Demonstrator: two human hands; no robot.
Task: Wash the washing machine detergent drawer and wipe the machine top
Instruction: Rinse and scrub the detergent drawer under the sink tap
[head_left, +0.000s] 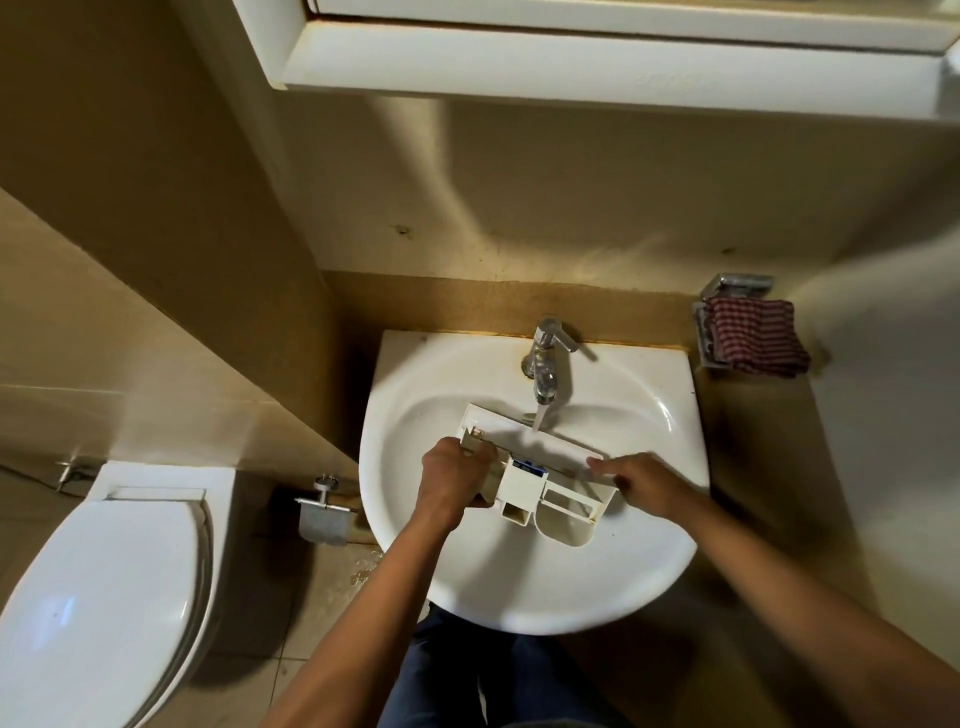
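Your left hand (453, 475) grips the white plastic detergent drawer (540, 486) at nine o'clock, right hand (641, 483) clamps three o'clock, chrome tap (545, 364) streaming into the glossy round basin (519, 587).

Small home bathroom, I'd tag it. White wall-hung basin (530, 587) dead centre with a chrome tap (545, 364) at 12 o'clock, water running. Toilet (98, 587), lid down, at 8 o'clock; metal paper holder (323, 519) between them. Beige tiled walls, tiled floor. Striped cloth (756, 335) on a chrome soap rack at 2 o'clock. White cabinet (597, 67) overhead at 12.
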